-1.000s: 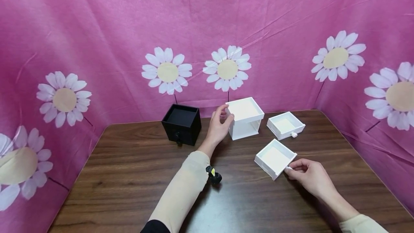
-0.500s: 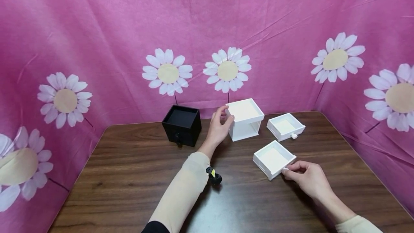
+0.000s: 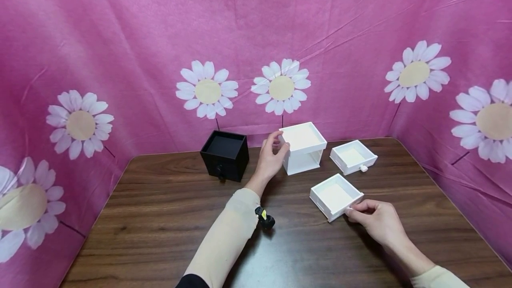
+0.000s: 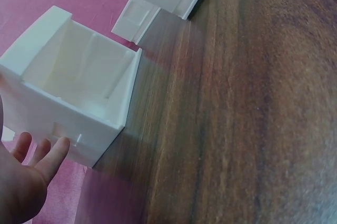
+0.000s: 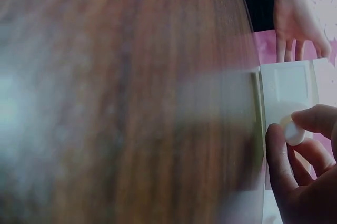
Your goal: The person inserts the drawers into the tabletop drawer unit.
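White box (image 3: 302, 138) and drawer (image 3: 335, 196) are at my hands. Just left of my left hand (image 3: 270, 157) stands the black box (image 3: 225, 154), knobbed, with a sunken top. That hand's fingers (image 4: 55, 158) lie apart against the left side of the white box, whose front gapes on a hollow inside. My right hand (image 3: 380, 223) pinches the knob (image 5: 295, 134) of the drawer just left of it, white floor in view. Beyond that pinch, the second drawer (image 3: 354, 157) shows its floor too.

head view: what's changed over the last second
The held white drawer and the right hand moved left, the drawer's front turning slightly toward the person. No grip changed. The left hand against the white box, the other drawer and the black box stayed put.
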`<control>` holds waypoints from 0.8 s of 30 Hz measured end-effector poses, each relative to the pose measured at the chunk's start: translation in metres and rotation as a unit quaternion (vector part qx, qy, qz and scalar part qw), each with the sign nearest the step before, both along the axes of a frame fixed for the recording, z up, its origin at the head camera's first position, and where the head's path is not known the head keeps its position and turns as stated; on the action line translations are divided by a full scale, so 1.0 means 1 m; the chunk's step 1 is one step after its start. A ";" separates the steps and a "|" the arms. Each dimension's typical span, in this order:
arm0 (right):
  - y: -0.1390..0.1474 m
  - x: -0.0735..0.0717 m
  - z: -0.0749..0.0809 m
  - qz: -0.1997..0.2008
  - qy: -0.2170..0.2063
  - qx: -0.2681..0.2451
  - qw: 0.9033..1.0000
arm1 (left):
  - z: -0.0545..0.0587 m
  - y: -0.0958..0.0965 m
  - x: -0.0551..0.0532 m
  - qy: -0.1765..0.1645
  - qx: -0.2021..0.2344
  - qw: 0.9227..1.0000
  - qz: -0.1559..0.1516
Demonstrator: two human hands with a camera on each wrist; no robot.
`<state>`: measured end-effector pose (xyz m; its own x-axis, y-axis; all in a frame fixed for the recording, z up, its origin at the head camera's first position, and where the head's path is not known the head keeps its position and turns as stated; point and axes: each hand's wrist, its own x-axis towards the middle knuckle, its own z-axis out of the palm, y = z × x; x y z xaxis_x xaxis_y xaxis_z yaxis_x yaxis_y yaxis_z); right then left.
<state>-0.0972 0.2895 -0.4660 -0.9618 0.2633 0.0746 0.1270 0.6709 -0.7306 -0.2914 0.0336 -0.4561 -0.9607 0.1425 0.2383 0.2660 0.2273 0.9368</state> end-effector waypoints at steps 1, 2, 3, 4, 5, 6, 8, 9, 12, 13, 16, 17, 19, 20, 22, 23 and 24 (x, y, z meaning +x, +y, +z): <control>-0.001 0.000 0.000 -0.001 0.002 -0.001 1.000 | 0.000 0.000 0.000 0.000 -0.001 1.000 0.000; -0.001 0.000 0.000 0.000 0.003 -0.001 1.000 | 0.000 0.000 0.000 0.000 -0.001 1.000 0.000; -0.001 -0.001 0.000 0.001 0.005 -0.002 1.000 | 0.000 0.000 0.000 0.000 0.000 1.000 -0.001; -0.002 -0.001 0.000 0.002 0.006 -0.002 1.000 | 0.000 0.000 0.000 0.000 -0.001 1.000 -0.001; -0.002 -0.001 0.001 0.002 0.006 -0.001 1.000 | 0.000 0.000 -0.001 0.000 -0.001 1.000 -0.001; -0.003 -0.002 0.001 0.001 0.007 -0.001 1.000 | 0.000 0.000 -0.001 0.000 0.000 1.000 -0.002; -0.004 -0.003 0.002 0.000 0.007 -0.001 1.000 | 0.000 0.000 -0.001 0.001 0.001 1.000 -0.002; -0.006 -0.004 0.003 -0.001 0.008 -0.002 1.000 | 0.000 0.000 -0.001 0.002 0.002 1.000 -0.002; -0.008 -0.006 0.003 0.001 0.013 -0.003 1.000 | 0.001 0.000 -0.001 0.001 0.002 1.000 0.000; -0.009 -0.007 0.003 0.003 0.016 -0.003 1.000 | 0.000 0.000 -0.001 0.001 0.002 1.000 0.001; -0.012 -0.011 0.003 0.005 0.027 0.002 1.000 | 0.000 0.000 -0.001 0.002 0.002 1.000 0.004; -0.013 -0.012 0.004 0.003 0.030 0.004 1.000 | 0.000 0.000 -0.001 0.002 0.003 1.000 0.006; -0.016 -0.014 0.005 0.002 0.035 0.006 0.999 | 0.000 0.000 -0.001 0.004 0.005 1.000 0.006; -0.017 -0.016 0.005 0.002 0.038 0.006 0.999 | 0.000 0.000 0.000 0.004 0.005 1.000 0.007; -0.020 -0.019 0.005 0.004 0.041 0.003 0.999 | -0.001 0.000 -0.001 0.005 0.006 1.000 0.007; -0.021 -0.020 0.005 0.006 0.042 0.001 0.999 | -0.001 0.000 -0.001 0.006 0.007 1.000 0.007; -0.022 -0.021 0.004 0.007 0.042 -0.001 0.999 | -0.002 0.000 -0.001 0.007 0.005 1.000 0.008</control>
